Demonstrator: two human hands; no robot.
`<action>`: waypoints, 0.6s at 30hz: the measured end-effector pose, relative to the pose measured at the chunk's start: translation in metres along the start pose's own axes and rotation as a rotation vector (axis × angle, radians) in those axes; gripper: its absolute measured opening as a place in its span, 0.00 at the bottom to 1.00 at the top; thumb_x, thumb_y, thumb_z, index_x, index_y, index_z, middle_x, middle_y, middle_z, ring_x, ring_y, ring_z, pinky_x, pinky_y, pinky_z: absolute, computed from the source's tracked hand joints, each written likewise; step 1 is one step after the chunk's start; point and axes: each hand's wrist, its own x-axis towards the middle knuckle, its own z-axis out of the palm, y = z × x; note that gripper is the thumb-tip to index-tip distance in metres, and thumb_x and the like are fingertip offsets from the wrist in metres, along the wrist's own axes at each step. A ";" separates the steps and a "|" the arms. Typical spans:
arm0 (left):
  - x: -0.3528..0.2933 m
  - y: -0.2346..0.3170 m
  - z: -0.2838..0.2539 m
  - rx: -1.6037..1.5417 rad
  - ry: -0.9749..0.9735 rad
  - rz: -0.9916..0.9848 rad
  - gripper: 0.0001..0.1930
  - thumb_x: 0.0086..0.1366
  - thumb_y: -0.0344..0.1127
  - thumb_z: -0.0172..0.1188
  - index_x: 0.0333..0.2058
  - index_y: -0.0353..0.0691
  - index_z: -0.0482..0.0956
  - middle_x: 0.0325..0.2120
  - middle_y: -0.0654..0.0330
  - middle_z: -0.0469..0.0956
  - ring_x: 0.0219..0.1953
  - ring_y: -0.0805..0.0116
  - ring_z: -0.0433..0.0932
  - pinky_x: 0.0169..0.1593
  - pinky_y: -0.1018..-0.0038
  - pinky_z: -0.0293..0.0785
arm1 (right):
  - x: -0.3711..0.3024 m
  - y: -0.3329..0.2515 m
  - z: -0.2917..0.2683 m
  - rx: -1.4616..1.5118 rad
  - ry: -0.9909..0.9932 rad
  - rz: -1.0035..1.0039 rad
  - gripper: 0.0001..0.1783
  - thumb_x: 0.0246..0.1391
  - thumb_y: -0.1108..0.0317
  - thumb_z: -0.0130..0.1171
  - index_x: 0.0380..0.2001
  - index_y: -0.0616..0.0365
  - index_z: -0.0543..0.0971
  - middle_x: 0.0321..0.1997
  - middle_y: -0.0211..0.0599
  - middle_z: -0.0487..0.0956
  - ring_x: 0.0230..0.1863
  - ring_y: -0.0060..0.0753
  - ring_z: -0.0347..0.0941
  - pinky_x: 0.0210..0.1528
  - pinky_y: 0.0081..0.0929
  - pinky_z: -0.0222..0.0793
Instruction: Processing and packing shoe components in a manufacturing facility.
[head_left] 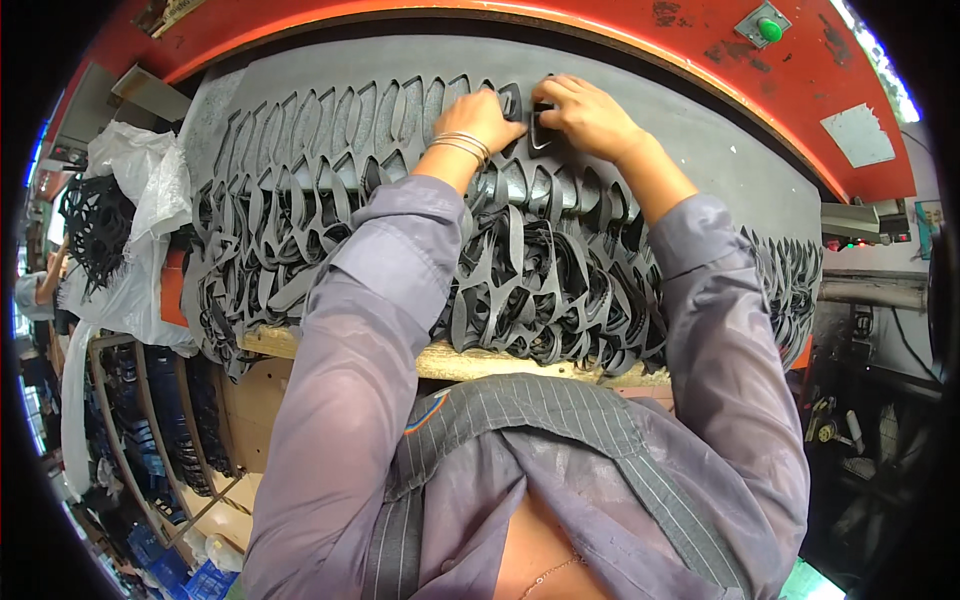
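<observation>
My right hand (590,115) is closed on a black thin-walled cutting die (540,128), which stands on a dark grey sheet (660,125). Just left of it, my left hand (478,122) has its fingers curled and its thumb stretched toward the die. A small dark curved piece (511,102) shows beside the left fingertips; whether they grip it is hidden. Rows of pointed, elongated holes (365,105) run through the sheet left of my hands. Nearer my body, the cut-out web of sheet (510,290) hangs in tangled folds over the front.
A red machine beam (640,20) with a green button (769,29) arches behind the sheet. A wooden edge (480,362) runs along the front. At left are a white plastic bag (150,180) with black scraps (97,225) and a metal rack (140,440). Dark machinery (870,450) stands at right.
</observation>
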 end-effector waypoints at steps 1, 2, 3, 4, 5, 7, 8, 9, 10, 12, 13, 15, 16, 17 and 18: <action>0.003 0.000 0.004 0.034 0.034 -0.017 0.23 0.52 0.51 0.66 0.38 0.37 0.79 0.39 0.50 0.81 0.45 0.51 0.79 0.48 0.61 0.76 | -0.008 0.001 0.005 0.072 -0.082 0.112 0.14 0.40 0.71 0.59 0.35 0.53 0.80 0.51 0.40 0.73 0.57 0.43 0.67 0.59 0.35 0.64; 0.002 0.000 0.010 0.026 0.029 -0.024 0.23 0.52 0.51 0.66 0.38 0.37 0.79 0.39 0.50 0.81 0.45 0.51 0.79 0.48 0.61 0.76 | -0.014 0.000 0.011 0.079 -0.072 0.108 0.14 0.40 0.71 0.59 0.35 0.53 0.80 0.51 0.40 0.73 0.57 0.43 0.67 0.59 0.35 0.64; 0.001 0.000 0.013 0.050 0.036 0.002 0.24 0.52 0.50 0.64 0.42 0.37 0.77 0.41 0.48 0.80 0.45 0.50 0.79 0.48 0.59 0.75 | -0.021 -0.001 0.015 0.322 0.046 0.265 0.23 0.38 0.68 0.63 0.43 0.51 0.76 0.56 0.45 0.70 0.62 0.47 0.62 0.62 0.35 0.61; -0.001 -0.001 0.016 0.075 0.060 0.026 0.25 0.53 0.49 0.63 0.45 0.37 0.76 0.42 0.47 0.78 0.45 0.48 0.78 0.49 0.57 0.75 | -0.026 -0.003 0.019 0.562 0.175 0.454 0.33 0.36 0.66 0.66 0.52 0.49 0.73 0.61 0.50 0.67 0.67 0.50 0.57 0.65 0.35 0.58; -0.002 -0.001 0.017 0.089 0.069 0.088 0.24 0.55 0.45 0.61 0.49 0.42 0.75 0.46 0.51 0.76 0.46 0.49 0.78 0.48 0.56 0.75 | -0.030 -0.004 0.021 0.678 0.078 0.605 0.53 0.31 0.55 0.75 0.63 0.46 0.61 0.68 0.59 0.57 0.73 0.53 0.45 0.70 0.42 0.46; -0.003 -0.002 0.018 0.091 0.043 0.088 0.23 0.55 0.44 0.61 0.50 0.45 0.75 0.48 0.53 0.75 0.46 0.49 0.78 0.48 0.57 0.75 | -0.032 -0.007 0.025 0.595 -0.036 0.572 0.54 0.31 0.53 0.76 0.64 0.47 0.60 0.69 0.56 0.57 0.74 0.50 0.43 0.71 0.45 0.40; -0.003 -0.003 0.018 0.087 0.027 0.114 0.23 0.55 0.44 0.61 0.51 0.48 0.75 0.49 0.55 0.74 0.46 0.50 0.78 0.48 0.57 0.75 | -0.031 -0.008 0.027 0.501 -0.117 0.592 0.55 0.31 0.52 0.77 0.64 0.48 0.59 0.70 0.52 0.56 0.75 0.46 0.41 0.72 0.49 0.34; 0.000 -0.003 0.017 0.095 0.008 0.093 0.23 0.56 0.42 0.61 0.52 0.51 0.75 0.51 0.56 0.73 0.48 0.52 0.77 0.50 0.58 0.74 | -0.029 -0.009 0.029 0.508 -0.070 0.564 0.56 0.28 0.46 0.77 0.62 0.47 0.62 0.69 0.56 0.58 0.74 0.46 0.43 0.71 0.53 0.32; 0.002 -0.004 0.016 0.103 -0.014 0.074 0.23 0.56 0.42 0.61 0.52 0.51 0.75 0.51 0.56 0.73 0.48 0.52 0.77 0.50 0.58 0.74 | -0.026 -0.009 0.030 0.499 -0.082 0.603 0.56 0.28 0.46 0.77 0.62 0.47 0.62 0.69 0.56 0.58 0.74 0.46 0.43 0.71 0.53 0.32; 0.007 -0.006 0.014 0.089 0.005 0.113 0.23 0.56 0.41 0.61 0.53 0.51 0.75 0.50 0.57 0.74 0.50 0.54 0.76 0.51 0.58 0.73 | -0.022 -0.010 0.033 0.446 -0.078 0.549 0.53 0.28 0.46 0.77 0.60 0.48 0.66 0.67 0.54 0.61 0.74 0.46 0.46 0.71 0.53 0.32; 0.010 -0.007 0.014 0.058 0.005 0.093 0.22 0.57 0.40 0.61 0.52 0.51 0.76 0.50 0.57 0.74 0.51 0.54 0.75 0.52 0.58 0.72 | -0.022 -0.010 0.034 0.447 -0.057 0.547 0.51 0.27 0.45 0.77 0.58 0.48 0.69 0.67 0.54 0.62 0.73 0.46 0.48 0.71 0.53 0.33; 0.014 -0.008 0.013 0.054 -0.021 0.094 0.22 0.57 0.40 0.61 0.52 0.51 0.76 0.50 0.57 0.75 0.51 0.54 0.75 0.52 0.58 0.72 | -0.021 -0.009 0.035 0.458 -0.081 0.542 0.51 0.27 0.45 0.77 0.58 0.49 0.69 0.67 0.54 0.62 0.73 0.46 0.49 0.71 0.53 0.33; 0.015 -0.008 0.013 0.056 -0.023 0.102 0.21 0.57 0.40 0.61 0.51 0.51 0.77 0.50 0.57 0.75 0.51 0.54 0.75 0.52 0.58 0.72 | -0.021 -0.009 0.036 0.432 -0.054 0.525 0.51 0.26 0.45 0.77 0.58 0.49 0.69 0.67 0.54 0.62 0.73 0.45 0.49 0.70 0.53 0.33; 0.015 -0.008 0.014 0.094 -0.043 0.105 0.21 0.57 0.39 0.61 0.51 0.50 0.77 0.48 0.58 0.76 0.51 0.54 0.75 0.53 0.59 0.72 | -0.022 -0.008 0.036 0.451 -0.080 0.528 0.51 0.26 0.45 0.77 0.58 0.49 0.69 0.67 0.54 0.62 0.73 0.45 0.49 0.70 0.53 0.33; 0.014 -0.008 0.014 0.097 -0.061 0.084 0.21 0.57 0.39 0.61 0.51 0.50 0.77 0.48 0.58 0.76 0.51 0.54 0.75 0.53 0.59 0.72 | -0.022 -0.009 0.037 0.434 -0.062 0.524 0.51 0.26 0.44 0.77 0.57 0.49 0.69 0.67 0.54 0.63 0.73 0.44 0.50 0.70 0.53 0.33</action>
